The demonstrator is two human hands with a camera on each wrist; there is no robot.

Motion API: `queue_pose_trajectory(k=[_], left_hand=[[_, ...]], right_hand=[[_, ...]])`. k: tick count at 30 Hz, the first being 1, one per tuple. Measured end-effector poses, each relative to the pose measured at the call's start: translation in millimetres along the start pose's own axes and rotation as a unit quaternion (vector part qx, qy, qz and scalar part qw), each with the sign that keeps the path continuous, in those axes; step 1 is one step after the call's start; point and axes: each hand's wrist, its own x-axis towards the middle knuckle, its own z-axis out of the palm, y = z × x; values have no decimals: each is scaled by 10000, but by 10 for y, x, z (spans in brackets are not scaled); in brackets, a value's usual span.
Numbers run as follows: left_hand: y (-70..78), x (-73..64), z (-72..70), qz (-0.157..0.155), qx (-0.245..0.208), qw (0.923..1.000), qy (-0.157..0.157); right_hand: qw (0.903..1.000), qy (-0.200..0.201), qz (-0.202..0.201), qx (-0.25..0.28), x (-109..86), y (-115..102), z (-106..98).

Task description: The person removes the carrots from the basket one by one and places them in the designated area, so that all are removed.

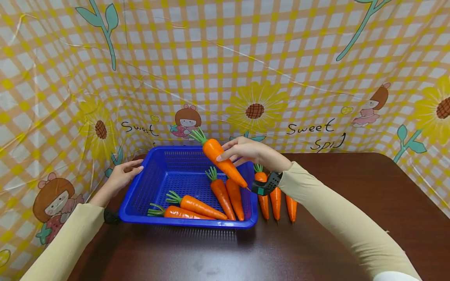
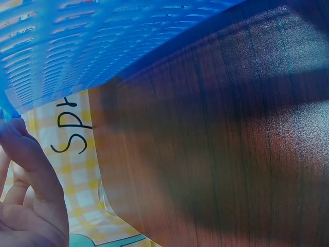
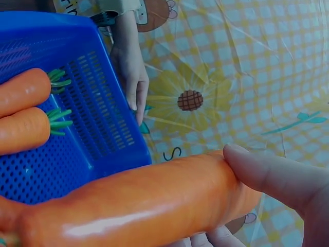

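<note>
My right hand (image 1: 242,150) holds an orange carrot (image 1: 225,163) with green stalks over the right side of a blue plastic basket (image 1: 190,222). The carrot tilts, its stalks up to the left and its thin tip down to the right. In the right wrist view the thumb (image 3: 267,175) presses on the carrot, with fingertips showing beneath. Several carrots lie inside the basket, among them a carrot (image 1: 202,206) near the front and a carrot (image 1: 222,195) at the right. My left hand (image 1: 121,177) touches the basket's left rim from outside, fingers fairly straight.
Three more carrots (image 1: 275,201) lie side by side on the dark wooden table (image 1: 351,203), right of the basket and partly behind my right wrist. A checked cloth (image 1: 211,58) with flowers and printed figures hangs behind and at both sides.
</note>
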Motion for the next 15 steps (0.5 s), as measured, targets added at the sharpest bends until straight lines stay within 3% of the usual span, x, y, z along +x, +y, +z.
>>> queue_pose_trajectory(k=[15], left_hand=[[-6, 7, 0, -58, -83, 9999, 26]], right_hand=[[9998, 182, -58, 76, -176, 141, -208]])
